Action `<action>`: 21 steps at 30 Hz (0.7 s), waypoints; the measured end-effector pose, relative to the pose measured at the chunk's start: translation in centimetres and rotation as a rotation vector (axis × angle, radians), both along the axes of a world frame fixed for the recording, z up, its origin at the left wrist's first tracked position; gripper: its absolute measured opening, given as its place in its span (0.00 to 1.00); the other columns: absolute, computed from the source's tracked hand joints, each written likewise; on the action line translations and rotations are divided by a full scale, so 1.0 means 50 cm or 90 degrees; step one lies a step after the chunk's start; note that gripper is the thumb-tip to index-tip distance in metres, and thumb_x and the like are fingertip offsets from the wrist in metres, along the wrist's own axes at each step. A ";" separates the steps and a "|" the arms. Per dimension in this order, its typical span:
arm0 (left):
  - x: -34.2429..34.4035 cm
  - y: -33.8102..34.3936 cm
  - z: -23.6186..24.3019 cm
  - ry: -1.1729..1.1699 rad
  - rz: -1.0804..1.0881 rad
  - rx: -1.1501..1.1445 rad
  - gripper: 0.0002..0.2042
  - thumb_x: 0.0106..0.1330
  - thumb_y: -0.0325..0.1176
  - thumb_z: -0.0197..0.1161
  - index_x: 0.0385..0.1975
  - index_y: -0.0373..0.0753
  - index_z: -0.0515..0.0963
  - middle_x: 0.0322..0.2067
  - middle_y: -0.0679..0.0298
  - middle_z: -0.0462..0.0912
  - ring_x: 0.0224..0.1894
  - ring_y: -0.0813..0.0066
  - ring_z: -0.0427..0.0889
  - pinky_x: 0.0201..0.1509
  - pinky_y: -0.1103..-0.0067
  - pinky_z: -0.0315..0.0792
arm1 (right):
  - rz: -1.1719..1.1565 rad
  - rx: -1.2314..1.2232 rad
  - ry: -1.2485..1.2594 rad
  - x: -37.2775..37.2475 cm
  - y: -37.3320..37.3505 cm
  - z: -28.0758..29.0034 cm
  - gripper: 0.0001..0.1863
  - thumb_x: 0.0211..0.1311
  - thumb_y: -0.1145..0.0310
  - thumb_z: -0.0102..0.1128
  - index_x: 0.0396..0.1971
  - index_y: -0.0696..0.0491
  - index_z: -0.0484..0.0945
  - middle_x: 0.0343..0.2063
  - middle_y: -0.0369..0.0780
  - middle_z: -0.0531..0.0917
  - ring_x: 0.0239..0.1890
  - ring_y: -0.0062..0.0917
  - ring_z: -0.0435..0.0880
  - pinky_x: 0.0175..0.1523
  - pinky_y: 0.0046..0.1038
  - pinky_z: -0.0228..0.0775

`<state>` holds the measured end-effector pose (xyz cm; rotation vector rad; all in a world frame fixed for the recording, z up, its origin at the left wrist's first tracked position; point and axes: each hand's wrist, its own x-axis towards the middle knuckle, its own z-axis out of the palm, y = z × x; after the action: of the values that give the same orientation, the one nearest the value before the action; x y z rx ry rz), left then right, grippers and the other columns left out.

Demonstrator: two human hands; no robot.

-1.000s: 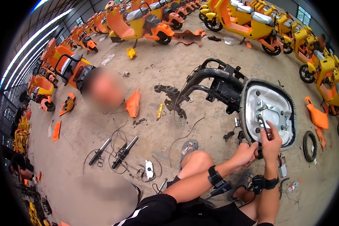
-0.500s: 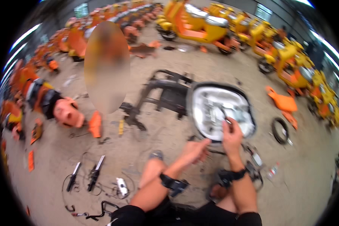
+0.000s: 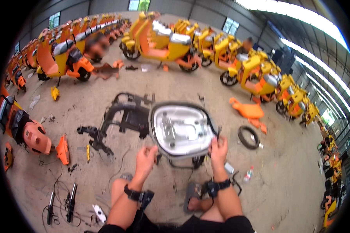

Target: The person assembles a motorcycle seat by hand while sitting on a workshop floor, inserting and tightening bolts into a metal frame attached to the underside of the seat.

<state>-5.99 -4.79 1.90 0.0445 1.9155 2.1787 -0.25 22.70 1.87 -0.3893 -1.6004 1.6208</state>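
Note:
Before me lies a silver pan-like piece with a black rim, perhaps an upturned scooter seat, at the right end of a black scooter frame. My left hand is closed just off its near left edge, a bit of something dark by the fingertips. At the right edge, my right hand pinches with thumb and fingers. A small dark thing shows above those fingertips, too small to name. Both wrists wear black straps with small devices.
A black tyre and orange panels lie to the right, near a plastic bottle. Two black-and-silver shock absorbers and cables lie at lower left. Rows of yellow scooters stand behind.
My view has swung right and upward. My right hand has gone from over the silver piece to its right edge; my left hand has moved away from it, to the near left edge.

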 end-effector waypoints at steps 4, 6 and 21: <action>-0.009 0.020 -0.024 0.038 -0.023 0.114 0.15 0.64 0.32 0.66 0.40 0.34 0.66 0.22 0.68 0.75 0.22 0.86 0.71 0.24 0.85 0.65 | -0.114 -0.054 -0.139 0.055 0.047 -0.097 0.14 0.66 0.65 0.62 0.44 0.53 0.69 0.18 0.29 0.71 0.13 0.11 0.61 0.16 0.18 0.49; -0.020 0.035 -0.015 0.101 -0.023 0.106 0.16 0.64 0.31 0.66 0.42 0.34 0.66 0.23 0.67 0.75 0.23 0.86 0.72 0.25 0.85 0.65 | -0.115 -0.134 -0.167 0.065 0.028 -0.080 0.16 0.64 0.64 0.64 0.45 0.52 0.69 0.18 0.29 0.70 0.11 0.12 0.59 0.15 0.19 0.46; 0.010 0.020 -0.013 0.159 -0.044 0.071 0.36 0.64 0.28 0.63 0.69 0.26 0.52 0.21 0.71 0.72 0.23 0.88 0.67 0.28 0.88 0.62 | 0.089 -0.272 -0.290 0.056 -0.131 -0.007 0.20 0.63 0.57 0.64 0.45 0.53 0.68 0.20 0.36 0.75 0.09 0.12 0.57 0.13 0.19 0.45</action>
<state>-5.51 -3.79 1.25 0.4138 1.8804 2.3226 2.53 16.14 1.53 -0.9440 -1.6183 2.0960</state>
